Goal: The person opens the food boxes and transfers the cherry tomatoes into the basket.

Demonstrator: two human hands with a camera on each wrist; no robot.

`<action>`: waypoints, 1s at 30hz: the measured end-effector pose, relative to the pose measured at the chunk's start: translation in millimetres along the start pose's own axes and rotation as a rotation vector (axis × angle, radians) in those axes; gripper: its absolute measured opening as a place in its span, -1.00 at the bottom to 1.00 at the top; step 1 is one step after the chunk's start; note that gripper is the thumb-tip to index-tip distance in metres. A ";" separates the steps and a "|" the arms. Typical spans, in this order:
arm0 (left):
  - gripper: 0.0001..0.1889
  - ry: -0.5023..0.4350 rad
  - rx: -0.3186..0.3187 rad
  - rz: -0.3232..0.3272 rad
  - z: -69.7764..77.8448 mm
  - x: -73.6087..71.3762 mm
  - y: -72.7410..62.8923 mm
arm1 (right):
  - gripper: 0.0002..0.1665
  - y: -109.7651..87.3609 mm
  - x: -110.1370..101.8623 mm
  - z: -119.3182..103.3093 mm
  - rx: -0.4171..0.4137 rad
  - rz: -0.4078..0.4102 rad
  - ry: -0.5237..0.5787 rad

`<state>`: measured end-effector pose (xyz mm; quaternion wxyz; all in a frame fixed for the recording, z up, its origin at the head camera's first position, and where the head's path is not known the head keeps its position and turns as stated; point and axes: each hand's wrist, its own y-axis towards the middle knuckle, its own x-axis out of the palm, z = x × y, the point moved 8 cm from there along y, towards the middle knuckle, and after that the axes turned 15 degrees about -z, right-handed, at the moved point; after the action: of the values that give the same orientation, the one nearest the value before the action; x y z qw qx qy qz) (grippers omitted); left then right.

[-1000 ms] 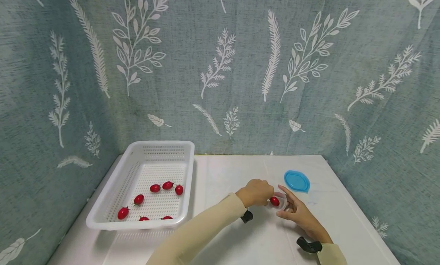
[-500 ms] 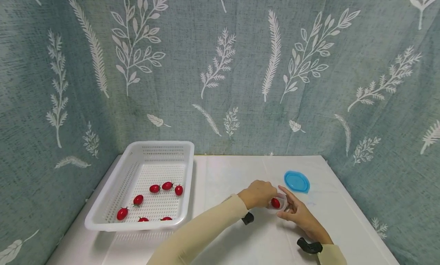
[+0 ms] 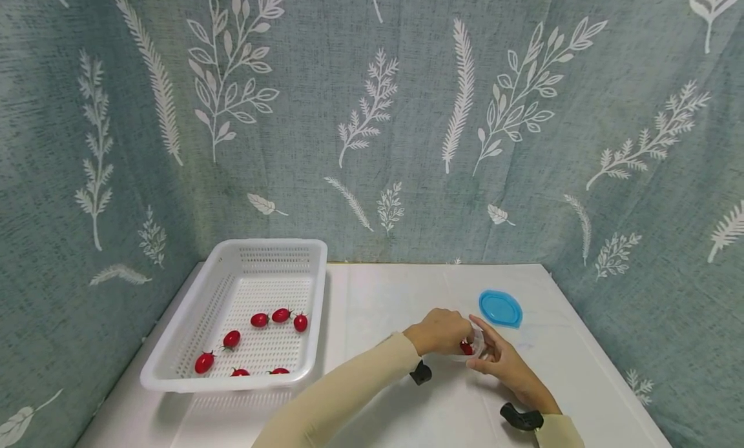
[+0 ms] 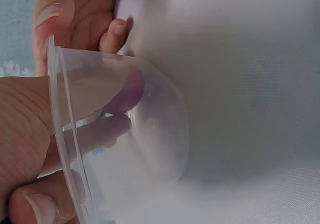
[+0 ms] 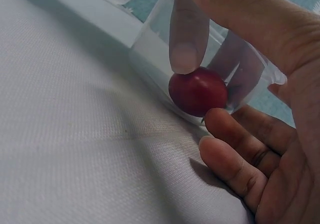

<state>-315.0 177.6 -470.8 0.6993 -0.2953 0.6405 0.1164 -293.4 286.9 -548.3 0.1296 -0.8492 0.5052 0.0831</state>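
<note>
My right hand [image 3: 507, 364] grips a small clear plastic cup [image 3: 479, 340], which lies tilted with its mouth toward my left hand [image 3: 440, 332]. The fingers of my left hand reach in through the mouth and pinch a red cherry tomato [image 5: 197, 91] near the cup's bottom. In the right wrist view one fingertip [image 5: 185, 59] presses on the tomato's top. In the left wrist view the right thumb [image 4: 54, 16] is at the rim, and the tomato [image 4: 127, 91] shows dimly through the cup wall.
A white perforated basket [image 3: 321, 306] at the left holds several cherry tomatoes [image 3: 281, 315]. Behind the cup a blue lid [image 3: 501, 308] lies flat on the white table [image 3: 395, 286]. A patterned curtain [image 3: 418, 125] encloses the back and sides.
My left hand has moved slightly right and deeper into the cup, and its fingers now hide more of the tomato. The right hand holds the cup in the same place.
</note>
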 end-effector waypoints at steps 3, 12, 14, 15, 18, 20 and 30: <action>-0.96 -0.017 0.010 -0.005 0.6 0.7 0.6 | 0.11 -0.1 0.5 -0.5 -0.003 0.003 0.002; -0.96 -0.040 -0.022 -0.039 -2.4 7.3 7.3 | 0.13 -0.7 1.5 0.4 -0.012 -0.018 0.027; -0.95 -0.049 -0.028 -0.058 -2.9 8.3 8.3 | 0.13 -0.6 1.6 0.5 -0.012 -0.016 0.028; -0.96 -0.059 -0.030 -0.066 -3.2 8.4 8.6 | 0.13 -0.6 1.7 0.4 -0.012 -0.013 0.025; -0.96 -0.084 -0.024 -0.079 -4.9 9.1 8.3 | 0.13 0.6 3.0 -0.1 -0.012 -0.012 0.018; -0.96 -0.111 -0.019 -0.075 -6.4 9.3 7.8 | 0.13 1.1 3.9 -0.2 -0.011 -0.011 0.013; -0.80 -0.370 0.102 0.057 -14.5 -2.4 1.6 | 0.15 -2.4 0.4 0.6 0.030 0.020 0.014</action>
<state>-328.2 171.3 -468.9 0.8157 -0.2145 0.5141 0.1560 -291.1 287.9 -548.6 0.1381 -0.8426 0.5157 0.0709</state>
